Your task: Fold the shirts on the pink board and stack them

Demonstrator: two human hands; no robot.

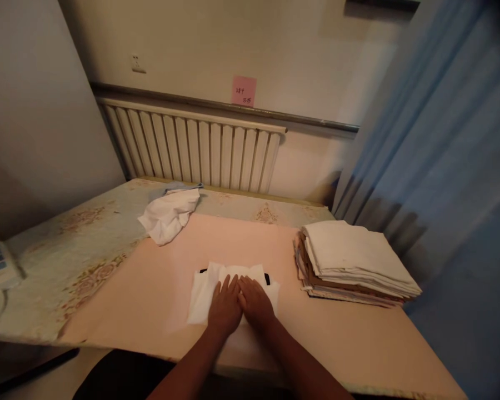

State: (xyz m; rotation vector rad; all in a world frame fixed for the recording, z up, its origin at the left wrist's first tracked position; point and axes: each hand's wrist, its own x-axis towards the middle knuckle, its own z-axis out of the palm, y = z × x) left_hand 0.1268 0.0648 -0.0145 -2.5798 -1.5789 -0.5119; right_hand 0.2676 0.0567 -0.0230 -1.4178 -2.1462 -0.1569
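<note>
Rests left hand [225, 306] and right hand [257, 304], touching, on a white sheet [198, 306] with black corners [267, 279] peeking out, atop a pink mat [129, 303]. Has stacked cloths [350, 250] to the right, crumpled cloth [169, 215] beyond at left, radiator [208, 149] behind.

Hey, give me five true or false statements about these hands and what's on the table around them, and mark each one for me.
1. The left hand and the right hand lie on white material. True.
2. The two hands are spread wide apart. False: they lie close together.
3. A folded stack sits to the right of both hands. True.
4. The top of the stack is bright blue. False: it is whitish.
5. A crumpled white cloth lies farther back, to the left of the hands. True.
</note>
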